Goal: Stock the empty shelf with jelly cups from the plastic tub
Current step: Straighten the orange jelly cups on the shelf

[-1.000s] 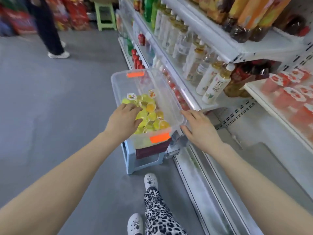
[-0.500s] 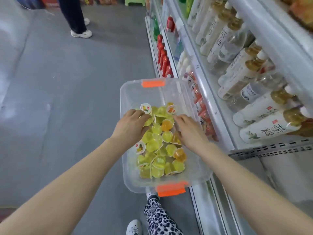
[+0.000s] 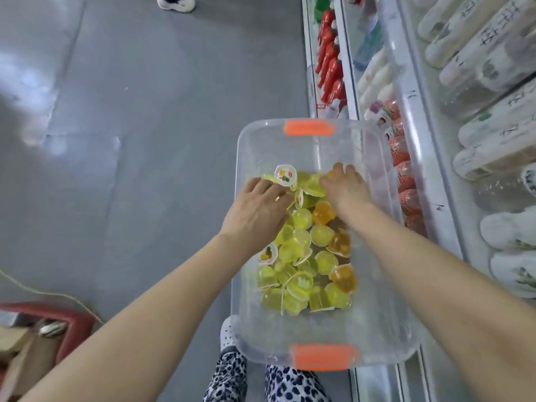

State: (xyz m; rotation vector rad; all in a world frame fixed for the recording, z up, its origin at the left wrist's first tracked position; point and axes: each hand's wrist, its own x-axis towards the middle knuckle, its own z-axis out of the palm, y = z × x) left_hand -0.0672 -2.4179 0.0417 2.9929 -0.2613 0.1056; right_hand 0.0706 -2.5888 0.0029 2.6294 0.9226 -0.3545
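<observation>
Grey floor [image 3: 116, 140] fills the left half of the frame; shelving [image 3: 429, 158] runs down the right side, stocked with pale bottles [image 3: 493, 53] lying in rows at upper right and red bottles [image 3: 330, 62] further back at top centre. Clear plastic tub [image 3: 374, 181] sits centre frame, just beside the shelf edge, orange handles at its far end [image 3: 309, 128] and near end [image 3: 323, 357]. Jelly cups [image 3: 304, 256] are piled loose in the tub, mostly yellow, a few orange, some tipped with printed lids showing. Both forearms enter from the bottom corners and reach into the tub. Left hand [image 3: 258, 210] is palm-down on the upper left of the pile, fingers curled into the cups, a ring visible; one lid-up cup [image 3: 285, 174] sits right at its fingertips. Can't tell if that grip is actually closed on a cup. Right hand [image 3: 345, 187] is palm-down at the far end of the pile, fingers spread over the cups; can't tell its grip either. Leopard-print legs [image 3: 261, 381] and a white shoe [image 3: 227, 332] show under the tub at bottom centre. Another person's white shoe [image 3: 176, 2] at the top edge. Red crate [image 3: 69, 320] at lower left.
</observation>
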